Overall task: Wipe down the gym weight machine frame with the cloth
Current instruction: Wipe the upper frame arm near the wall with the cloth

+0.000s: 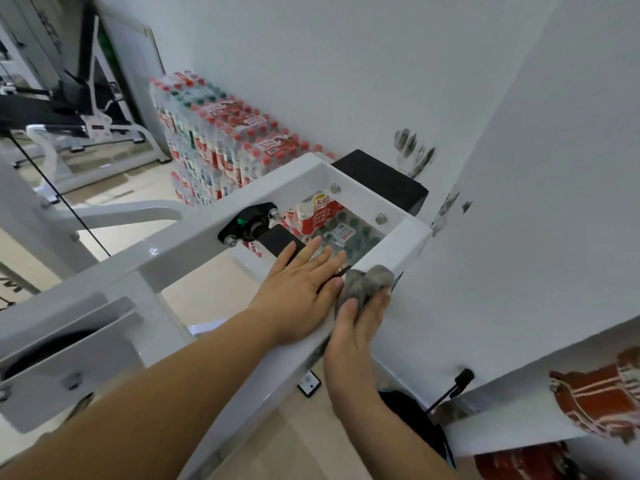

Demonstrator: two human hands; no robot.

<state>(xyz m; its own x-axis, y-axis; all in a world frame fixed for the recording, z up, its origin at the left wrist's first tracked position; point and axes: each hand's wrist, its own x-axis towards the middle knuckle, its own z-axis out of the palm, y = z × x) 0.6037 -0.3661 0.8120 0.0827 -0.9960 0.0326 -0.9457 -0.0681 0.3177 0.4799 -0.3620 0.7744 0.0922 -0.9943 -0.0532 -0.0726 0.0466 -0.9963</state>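
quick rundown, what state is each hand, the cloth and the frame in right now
left hand: open, flat on the frame, fingers spread
right hand: closed on the cloth
cloth: grey, bunched, pressed against the frame's beam
frame: white, glossy, bolted
water bottle packs: shrink-wrapped, stacked by the wall

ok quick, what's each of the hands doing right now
Left hand: open, flat on the white machine frame, holding nothing.
Right hand: closed on the grey cloth, pressed to the frame's edge.
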